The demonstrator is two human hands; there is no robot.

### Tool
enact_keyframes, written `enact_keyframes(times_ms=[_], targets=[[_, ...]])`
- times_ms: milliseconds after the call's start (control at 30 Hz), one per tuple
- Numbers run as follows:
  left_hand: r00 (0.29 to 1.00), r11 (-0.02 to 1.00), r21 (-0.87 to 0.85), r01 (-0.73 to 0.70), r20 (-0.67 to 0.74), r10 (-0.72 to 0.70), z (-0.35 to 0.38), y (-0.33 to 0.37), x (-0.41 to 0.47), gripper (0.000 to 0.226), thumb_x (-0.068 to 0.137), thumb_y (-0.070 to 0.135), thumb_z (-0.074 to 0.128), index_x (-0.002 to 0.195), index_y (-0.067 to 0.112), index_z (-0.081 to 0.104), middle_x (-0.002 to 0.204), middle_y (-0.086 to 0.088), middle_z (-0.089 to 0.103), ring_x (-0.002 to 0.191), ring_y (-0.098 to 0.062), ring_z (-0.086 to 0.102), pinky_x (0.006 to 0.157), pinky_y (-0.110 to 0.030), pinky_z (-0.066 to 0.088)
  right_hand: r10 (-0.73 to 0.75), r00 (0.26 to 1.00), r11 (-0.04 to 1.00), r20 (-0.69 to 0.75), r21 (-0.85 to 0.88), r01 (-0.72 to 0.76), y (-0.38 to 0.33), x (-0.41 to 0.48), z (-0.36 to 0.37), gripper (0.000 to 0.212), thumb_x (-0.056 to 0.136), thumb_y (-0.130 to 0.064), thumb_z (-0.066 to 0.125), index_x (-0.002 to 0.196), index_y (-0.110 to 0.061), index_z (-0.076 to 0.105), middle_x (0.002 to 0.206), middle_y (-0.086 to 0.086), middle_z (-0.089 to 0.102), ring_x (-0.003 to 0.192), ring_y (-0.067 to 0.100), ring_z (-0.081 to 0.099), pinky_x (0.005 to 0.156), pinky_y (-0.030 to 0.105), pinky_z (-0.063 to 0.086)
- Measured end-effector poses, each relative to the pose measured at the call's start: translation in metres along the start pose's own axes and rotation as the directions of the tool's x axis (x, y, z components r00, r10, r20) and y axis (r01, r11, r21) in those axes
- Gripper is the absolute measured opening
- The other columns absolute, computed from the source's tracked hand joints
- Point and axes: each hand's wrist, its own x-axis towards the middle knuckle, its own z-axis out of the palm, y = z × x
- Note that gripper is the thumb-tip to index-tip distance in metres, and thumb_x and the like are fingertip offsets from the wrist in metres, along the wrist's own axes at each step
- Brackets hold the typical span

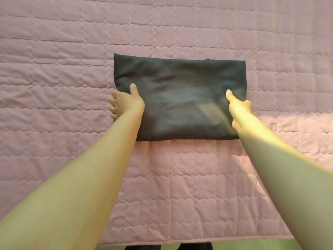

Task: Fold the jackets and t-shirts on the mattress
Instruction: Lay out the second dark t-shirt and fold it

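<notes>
Folded dark garment (180, 98) lies flat mid-mattress (54, 51), left hand (124, 103) gripping its 9 o'clock edge, right hand (239, 109) its 3 o'clock edge, thumbs on top, fingers (113, 107) curled under; likely best to lift both sides level so folds hold; no readable label or writing.

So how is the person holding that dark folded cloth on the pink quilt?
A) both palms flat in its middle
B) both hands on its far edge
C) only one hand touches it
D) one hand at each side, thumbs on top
D: the left hand grips the left side of the dark folded garment and the right hand grips its right side, each with a thumb on top.
</notes>
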Motion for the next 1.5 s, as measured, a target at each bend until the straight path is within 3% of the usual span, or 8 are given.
enact_keyframes(times_ms=[200,333,433,667,967,1167,1367,1500], targets=[[0.95,0.982,-0.176,-0.072,0.289,0.121,-0.029,-0.018,-0.005,0.063,0.1,0.054,0.029,0.14,0.006,0.042,0.142,-0.011,0.047,0.128,-0.031,0.044,0.102,-0.031,0.033,0.059,0.941,0.991,0.332,0.094,-0.095,0.004,-0.012,-0.021,0.109,0.044,-0.082,0.07,0.136,-0.026,0.049,0.126,-0.007,0.064,0.11,0.019,0.063,0.102,0.043,0.047],[0.826,0.901,-0.359,0.244,0.564,0.001,-0.053,-0.053,-0.012,0.076,0.083,0.075,0.043,0.128,0.017,0.058,0.122,-0.002,0.066,0.106,-0.022,0.064,0.092,-0.036,0.052,0.128,0.876,0.951,0.465,0.193,-0.242,0.003,-0.052,-0.035,0.051,0.083,-0.064,0.059,0.114,-0.023,0.064,0.101,-0.002,0.075,0.09,0.018,0.072,0.08,0.038,0.056],[0.725,0.8,-0.447,0.399,0.688,0.023,-0.071,-0.091,-0.024,0.056,0.091,0.066,0.04,0.1,0.02,0.068,0.09,0.001,0.075,0.072,-0.013,0.072,0.063,-0.027,0.057,0.155,0.805,0.918,0.573,0.218,-0.332,0.015,-0.079,-0.044,0.045,0.092,-0.055,0.049,0.111,-0.018,0.066,0.099,0.002,0.075,0.085,0.017,0.073,0.064,0.031,0.059],[0.717,0.618,-0.57,0.542,0.697,0.014,-0.139,-0.213,-0.06,0.056,0.09,0.067,0.039,0.101,0.022,0.07,0.1,0.002,0.075,0.084,-0.012,0.072,0.072,-0.031,0.057,0.197,0.637,0.916,0.746,0.092,-0.391,0.049,-0.158,-0.037,0.042,0.093,-0.05,0.05,0.114,-0.017,0.066,0.112,0.003,0.072,0.096,0.018,0.071,0.065,0.034,0.059],[0.785,0.32,-0.735,0.597,0.618,-0.044,-0.217,-0.399,-0.126,0.067,0.087,0.07,0.036,0.127,0.023,0.061,0.122,-0.003,0.068,0.112,-0.022,0.064,0.1,-0.043,0.047,0.331,0.434,0.942,0.838,-0.262,-0.212,0.088,-0.285,0.012,0.053,0.084,-0.054,0.056,0.125,-0.019,0.061,0.121,0.004,0.068,0.106,0.021,0.067,0.087,0.039,0.053],[0.819,0.088,-0.824,0.56,0.535,-0.208,-0.249,-0.516,-0.153,0.066,0.084,0.071,0.04,0.126,0.024,0.061,0.12,-0.002,0.069,0.111,-0.022,0.064,0.094,-0.041,0.049,0.402,0.326,0.911,0.855,-0.408,-0.054,0.127,-0.384,0.067,0.05,0.088,-0.051,0.054,0.121,-0.015,0.063,0.116,0.009,0.07,0.101,0.024,0.069,0.084,0.04,0.052],[0.8,-0.128,-0.865,0.484,0.498,-0.334,-0.277,-0.621,-0.159,0.049,0.091,0.061,0.04,0.11,0.023,0.064,0.102,0.0,0.074,0.095,-0.017,0.068,0.084,-0.039,0.05,0.482,0.305,0.834,0.821,-0.537,0.126,0.177,-0.481,0.143,0.045,0.089,-0.052,0.053,0.113,-0.015,0.066,0.103,0.007,0.074,0.09,0.022,0.072,0.063,0.034,0.06],[0.758,-0.234,-0.851,0.47,0.525,-0.386,-0.286,-0.684,-0.148,0.056,0.091,0.065,0.036,0.117,0.024,0.062,0.108,-0.001,0.072,0.099,-0.017,0.066,0.087,-0.039,0.05,0.472,0.363,0.774,0.803,-0.575,0.266,0.21,-0.538,0.197,0.043,0.089,-0.051,0.056,0.115,-0.018,0.064,0.101,0.007,0.074,0.093,0.024,0.071,0.081,0.039,0.054]])
